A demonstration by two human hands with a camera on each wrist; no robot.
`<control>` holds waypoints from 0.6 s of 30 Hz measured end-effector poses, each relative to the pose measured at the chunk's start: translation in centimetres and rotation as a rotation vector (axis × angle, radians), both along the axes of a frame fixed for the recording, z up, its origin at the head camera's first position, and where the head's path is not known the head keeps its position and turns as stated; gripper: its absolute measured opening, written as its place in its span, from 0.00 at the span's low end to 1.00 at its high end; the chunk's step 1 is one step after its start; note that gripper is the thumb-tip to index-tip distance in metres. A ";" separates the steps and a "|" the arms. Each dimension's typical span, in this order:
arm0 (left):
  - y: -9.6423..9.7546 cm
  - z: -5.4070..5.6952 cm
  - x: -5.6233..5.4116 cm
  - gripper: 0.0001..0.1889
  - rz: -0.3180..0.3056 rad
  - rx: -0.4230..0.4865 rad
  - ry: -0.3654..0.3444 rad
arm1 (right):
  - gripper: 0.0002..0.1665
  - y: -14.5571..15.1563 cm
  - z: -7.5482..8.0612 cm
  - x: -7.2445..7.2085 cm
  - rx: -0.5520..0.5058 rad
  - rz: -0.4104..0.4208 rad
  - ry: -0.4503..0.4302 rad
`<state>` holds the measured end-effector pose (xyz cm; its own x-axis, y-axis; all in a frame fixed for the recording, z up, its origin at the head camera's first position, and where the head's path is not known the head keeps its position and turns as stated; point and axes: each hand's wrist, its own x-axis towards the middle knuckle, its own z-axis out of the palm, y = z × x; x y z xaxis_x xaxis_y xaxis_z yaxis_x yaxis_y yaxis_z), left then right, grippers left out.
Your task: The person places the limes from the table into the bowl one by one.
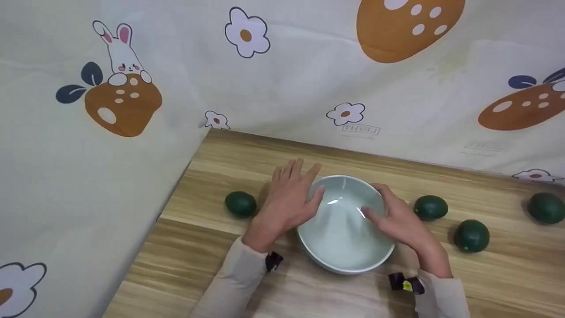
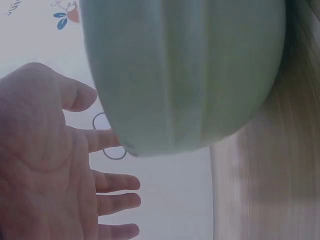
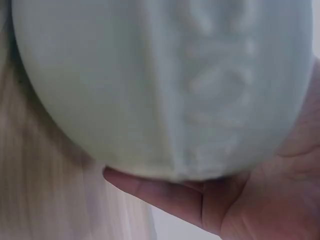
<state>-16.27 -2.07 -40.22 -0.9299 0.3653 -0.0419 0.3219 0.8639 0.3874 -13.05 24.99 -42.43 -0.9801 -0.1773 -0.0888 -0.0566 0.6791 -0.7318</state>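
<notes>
A pale green bowl (image 1: pixel 346 238) stands on the wooden table, its inside bare. My right hand (image 1: pixel 399 218) grips the bowl's right rim, thumb over the inner side and fingers round the outer wall. In the right wrist view, fingers (image 3: pixel 160 195) curve against the wall below raised markings. My left hand (image 1: pixel 287 198) is at the bowl's left rim with fingers straight and spread, thumb overlapping the rim. Seen from the left wrist, the palm (image 2: pixel 45 165) faces the bowl's ribbed outer wall (image 2: pixel 185 75). A dark green oval fruit (image 1: pixel 240 204) lies left of the left hand.
Right of the bowl lie two dark green fruits, one nearer the back (image 1: pixel 431 208) and one nearer the front (image 1: pixel 471 236). Another green fruit (image 1: pixel 546 208) is at the far right. A printed cloth (image 1: pixel 282 88) hangs behind and left of the wooden table (image 1: pixel 185 247).
</notes>
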 end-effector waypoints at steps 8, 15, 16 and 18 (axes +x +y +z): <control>-1.2 -0.1 -0.1 0.34 0.019 0.061 -0.012 | 0.38 1.5 -0.1 0.2 -0.067 0.027 -0.090; -1.8 -0.2 -0.1 0.34 0.038 0.049 0.010 | 0.40 2.8 -0.2 0.3 -0.149 0.085 -0.124; -1.9 -0.2 -0.2 0.34 0.039 0.046 0.012 | 0.41 3.0 -0.2 0.4 -0.159 0.093 -0.130; -2.0 -0.1 -0.2 0.34 0.041 0.040 0.011 | 0.43 3.3 -0.1 0.4 -0.185 0.104 -0.145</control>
